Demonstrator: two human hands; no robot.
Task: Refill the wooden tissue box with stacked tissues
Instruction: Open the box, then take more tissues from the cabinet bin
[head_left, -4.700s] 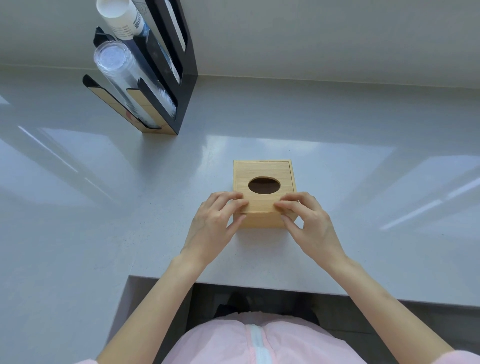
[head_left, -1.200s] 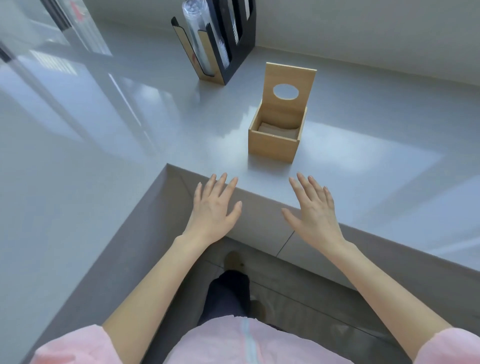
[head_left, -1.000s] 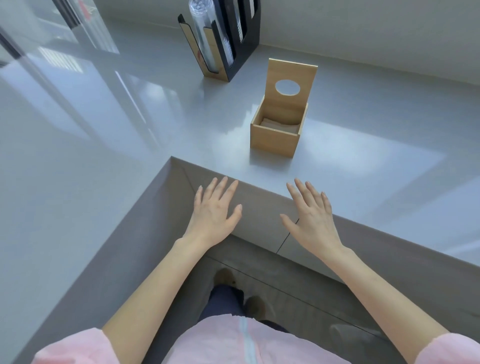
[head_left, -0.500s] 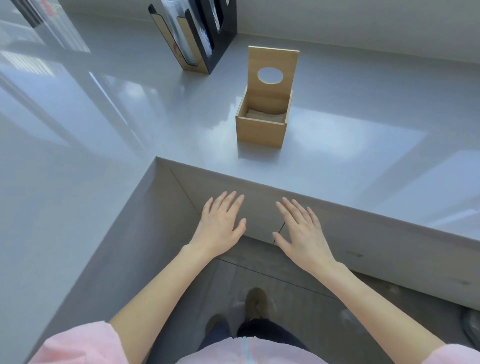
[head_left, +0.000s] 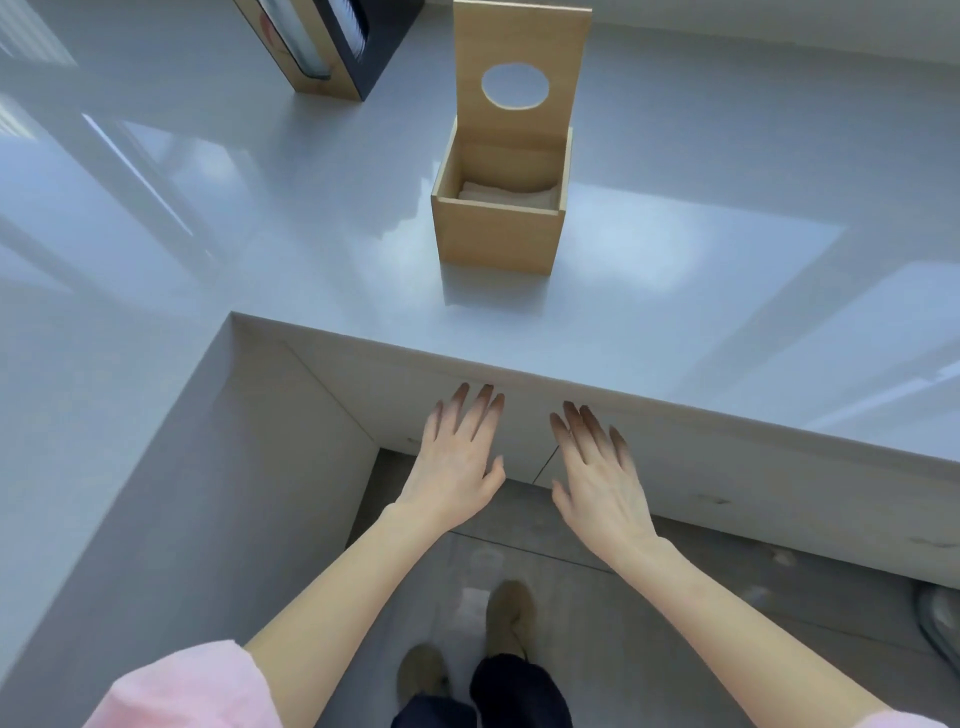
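The wooden tissue box (head_left: 498, 231) stood on the glossy grey counter (head_left: 675, 291), a little back from its near edge, with its lid (head_left: 521, 78) swung up and standing upright at the far side. The oval hole in the lid showed the counter behind it. Down inside, a low layer of pale tissues (head_left: 506, 197) lay at the bottom; the near wall hid its front part, so how deep the layer ran could not be told.

Both hands hung below the counter's edge, in front of the pale panel beneath it, well apart from the box. The left hand (head_left: 457, 457) was flat, fingers spread, holding nothing. The right hand (head_left: 602, 478) was likewise splayed and empty. The fingertips (head_left: 480, 397) of both were darkened and smeared by blur, so whether they touched the panel could not be made out.

At the top left a black and wood organizer (head_left: 332, 57) was cut off by the frame, only its lower end showing, its contents unclear. A pink sleeve (head_left: 182, 691) covered the left upper arm; the right sleeve barely entered the corner. Below, dark trousers and tan shoes (head_left: 506, 616) stood on the grey floor, and a dim object at the lower right edge was too cropped to identify.
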